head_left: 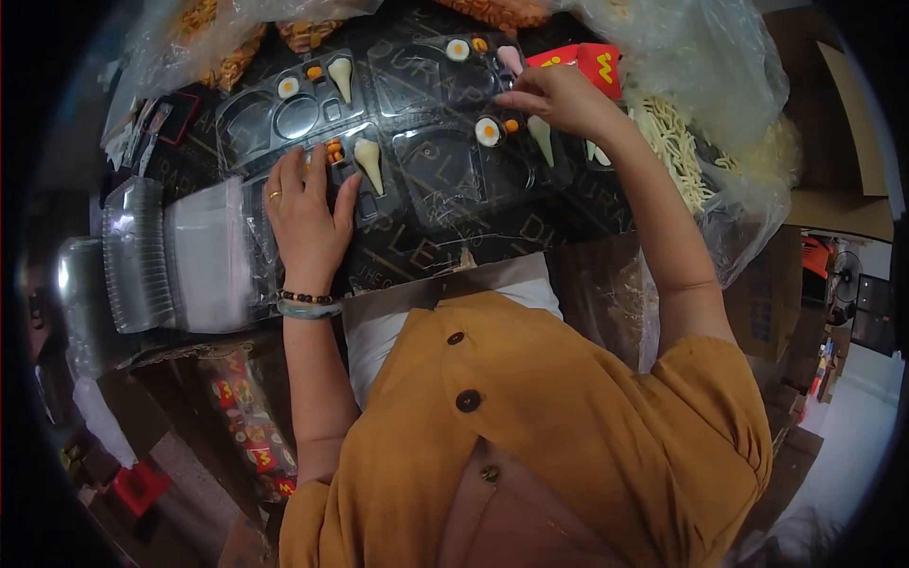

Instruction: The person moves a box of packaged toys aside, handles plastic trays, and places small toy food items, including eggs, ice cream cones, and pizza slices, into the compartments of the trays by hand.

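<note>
My left hand (308,213) lies with fingers stretched over the lower-left clear plastic tray (393,204), beside small orange toy burgers (333,150) and a cream toy ice cream cone (367,166). Over the right-hand trays, my right hand (561,97) has thumb and fingers pinched together; whatever they hold is hidden. Near it are a pink toy cone (510,60), a green toy cone (541,140), a toy fried egg (489,131) and a red packet with a yellow mark (598,68). The upper-left tray holds another egg (288,87) and a pale cone (341,80).
Stacked clear plastic trays (137,256) and clear film sleeves (210,251) stand at the left. An open plastic bag of pale sticks (672,151) lies at the right. Bags of orange pieces (497,13) line the far edge. A phone (176,118) rests at the far left.
</note>
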The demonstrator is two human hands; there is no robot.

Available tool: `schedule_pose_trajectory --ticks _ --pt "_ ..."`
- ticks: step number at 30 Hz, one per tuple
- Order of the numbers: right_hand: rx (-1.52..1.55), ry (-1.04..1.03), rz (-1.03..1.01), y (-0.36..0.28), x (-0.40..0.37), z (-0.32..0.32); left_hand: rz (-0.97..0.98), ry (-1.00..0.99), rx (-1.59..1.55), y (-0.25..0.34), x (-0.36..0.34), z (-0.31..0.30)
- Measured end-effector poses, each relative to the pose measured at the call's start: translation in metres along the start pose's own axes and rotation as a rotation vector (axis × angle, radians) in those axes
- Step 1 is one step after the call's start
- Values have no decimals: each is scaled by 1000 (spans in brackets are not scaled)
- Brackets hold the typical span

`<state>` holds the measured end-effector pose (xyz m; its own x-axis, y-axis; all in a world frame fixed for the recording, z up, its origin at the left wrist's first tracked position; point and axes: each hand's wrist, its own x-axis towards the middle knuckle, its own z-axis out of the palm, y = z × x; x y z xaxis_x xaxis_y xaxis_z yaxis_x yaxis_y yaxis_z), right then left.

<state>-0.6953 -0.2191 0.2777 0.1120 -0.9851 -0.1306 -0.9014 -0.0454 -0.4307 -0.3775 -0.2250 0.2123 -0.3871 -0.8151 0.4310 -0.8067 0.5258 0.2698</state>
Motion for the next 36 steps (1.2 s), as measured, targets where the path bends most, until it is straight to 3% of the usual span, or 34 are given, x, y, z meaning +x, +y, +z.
schedule_pose_trajectory --ticks 2,6,9,12,14,20,24,26,28,30,31,33,36 --pt "94 -50 227 2 5 -3 -3 5 -7 0 -1 0" --pt "380 -24 189 28 5 19 -1 10 3 0 0 1" --pt "546 141 18 30 -4 30 6 10 -3 -1 -2 2" --pt "421 187 -18 25 -9 27 8 12 4 -1 -1 2" --pt "137 229 -279 20 -15 25 6 16 12 -1 -2 2" --pt "-313 251 -307 17 -13 38 9 3 30 0 -2 2" --pt "-427 196 -255 2 -20 36 1 -1 61 4 -1 4" --pt "-59 238 -150 5 -27 37 -61 -12 127 4 0 6" --pt "5 324 -140 20 -42 32 -58 -17 151 3 1 7" --pt "60 581 -93 36 -67 22 -79 -36 196 3 2 5" --pt "62 583 -96 46 -78 21 -79 -33 199 3 2 4" --pt "-28 674 105 70 -99 30 -103 -44 212 5 3 5" --pt "-61 758 151 91 -115 40 -98 -37 120 17 1 5"
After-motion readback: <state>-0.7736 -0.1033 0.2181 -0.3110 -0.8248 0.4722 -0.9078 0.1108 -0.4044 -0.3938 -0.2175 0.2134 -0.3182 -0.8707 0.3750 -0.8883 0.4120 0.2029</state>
